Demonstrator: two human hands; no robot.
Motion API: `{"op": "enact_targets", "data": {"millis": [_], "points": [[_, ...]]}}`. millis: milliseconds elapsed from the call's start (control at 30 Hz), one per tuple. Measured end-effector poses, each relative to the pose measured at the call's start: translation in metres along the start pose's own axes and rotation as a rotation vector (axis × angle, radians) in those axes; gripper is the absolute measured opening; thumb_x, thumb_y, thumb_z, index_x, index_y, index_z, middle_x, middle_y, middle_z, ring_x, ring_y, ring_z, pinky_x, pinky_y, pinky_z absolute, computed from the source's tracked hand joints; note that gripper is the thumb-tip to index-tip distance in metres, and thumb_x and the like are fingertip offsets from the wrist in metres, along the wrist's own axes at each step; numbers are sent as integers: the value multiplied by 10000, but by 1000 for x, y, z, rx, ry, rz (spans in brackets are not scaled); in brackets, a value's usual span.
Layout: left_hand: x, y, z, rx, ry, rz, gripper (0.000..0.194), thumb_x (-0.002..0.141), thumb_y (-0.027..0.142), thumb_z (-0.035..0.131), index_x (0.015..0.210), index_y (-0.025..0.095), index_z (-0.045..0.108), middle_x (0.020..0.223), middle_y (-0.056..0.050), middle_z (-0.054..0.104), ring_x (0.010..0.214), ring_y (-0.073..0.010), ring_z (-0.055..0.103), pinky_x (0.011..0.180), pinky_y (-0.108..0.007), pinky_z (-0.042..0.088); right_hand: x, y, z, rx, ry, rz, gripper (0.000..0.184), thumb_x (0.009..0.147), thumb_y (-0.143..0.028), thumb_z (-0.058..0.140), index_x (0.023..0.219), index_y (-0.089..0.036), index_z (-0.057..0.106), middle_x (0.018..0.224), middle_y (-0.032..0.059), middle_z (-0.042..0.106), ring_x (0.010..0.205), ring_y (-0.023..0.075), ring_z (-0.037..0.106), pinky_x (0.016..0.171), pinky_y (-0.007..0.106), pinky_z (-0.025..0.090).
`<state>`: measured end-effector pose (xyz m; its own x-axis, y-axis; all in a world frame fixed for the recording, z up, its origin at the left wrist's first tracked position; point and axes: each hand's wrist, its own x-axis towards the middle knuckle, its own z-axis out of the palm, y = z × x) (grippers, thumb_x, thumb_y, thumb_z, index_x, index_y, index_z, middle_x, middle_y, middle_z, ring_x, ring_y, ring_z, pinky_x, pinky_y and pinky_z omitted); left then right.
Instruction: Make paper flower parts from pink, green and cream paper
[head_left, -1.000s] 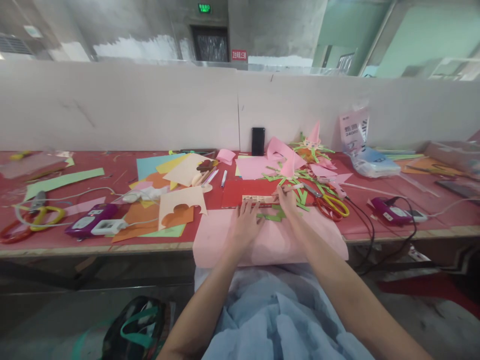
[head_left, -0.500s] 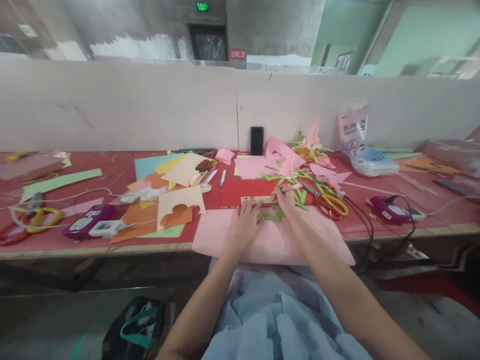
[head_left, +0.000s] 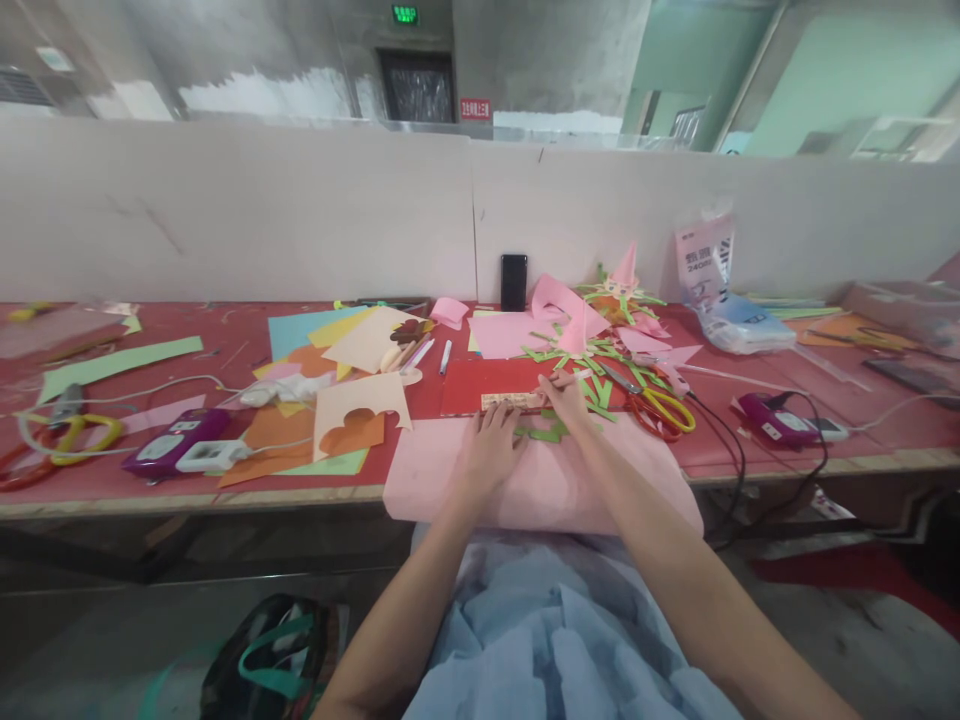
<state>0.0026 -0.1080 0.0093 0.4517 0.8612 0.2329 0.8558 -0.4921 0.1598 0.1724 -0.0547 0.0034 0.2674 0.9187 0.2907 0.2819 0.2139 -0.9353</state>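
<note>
A short pale ruler [head_left: 501, 399] lies along the lower part of a sheet of red paper [head_left: 487, 375]. My left hand [head_left: 491, 445] rests flat with its fingers out, fingertips at the ruler's lower edge. On the right, my right hand [head_left: 564, 402] is closed round a pen [head_left: 583, 374], its light end sticking out past the fingers; the tip is hidden, close to the ruler's right end. Under both hands spreads a large pink sheet [head_left: 435, 465] that hangs over the table edge. Green paper scraps [head_left: 555, 432] lie between my hands.
Scissors [head_left: 664, 410] and a pink paper cone figure [head_left: 574, 335] with green strips lie right of my hands. Cut paper [head_left: 352, 435] and a purple device [head_left: 176, 440] are to the left. A phone [head_left: 514, 282] leans against the white partition.
My right hand has shifted slightly left along the ruler with the pen. My left hand stays in nearly the same spot.
</note>
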Motion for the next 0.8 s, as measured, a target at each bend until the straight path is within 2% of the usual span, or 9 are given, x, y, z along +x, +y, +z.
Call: {"op": "enact_targets", "data": {"millis": [167,367,567,800], "points": [[0,-1,1,-11,8,1,440,895,352,397,1305,197,437,1402,-87,426,1316,-241,339,1095,-443,231,0,-1,-1,4,12,-4,401,715,-594,554,595,-244,398,472,-3,573,585,199,636,581,303,491],[1,0,2,-16,0,-2,443,896,359,395,1306,197,438,1406,-81,424,1315,-237,342,1097,-450,226,-1,2,0,-69,-3,-22,386,736,-579,539,599,-244,406,503,-4,595,535,179,608,561,296,474],[1,1,-2,-3,-24,-15,456,889,359,412,1318,205,429,1411,-82,417,1320,-239,338,1099,-459,231,1,4,0,-33,-24,12,405,716,-602,548,602,-243,398,534,4,619,466,165,572,489,284,445],[1,1,-1,-7,-27,-17,448,892,358,405,1316,213,436,1419,-82,409,1326,-240,332,1103,-454,232,1,5,-1,-96,15,-21,379,751,-575,516,583,-254,402,469,-11,570,512,183,593,593,316,485]]}}
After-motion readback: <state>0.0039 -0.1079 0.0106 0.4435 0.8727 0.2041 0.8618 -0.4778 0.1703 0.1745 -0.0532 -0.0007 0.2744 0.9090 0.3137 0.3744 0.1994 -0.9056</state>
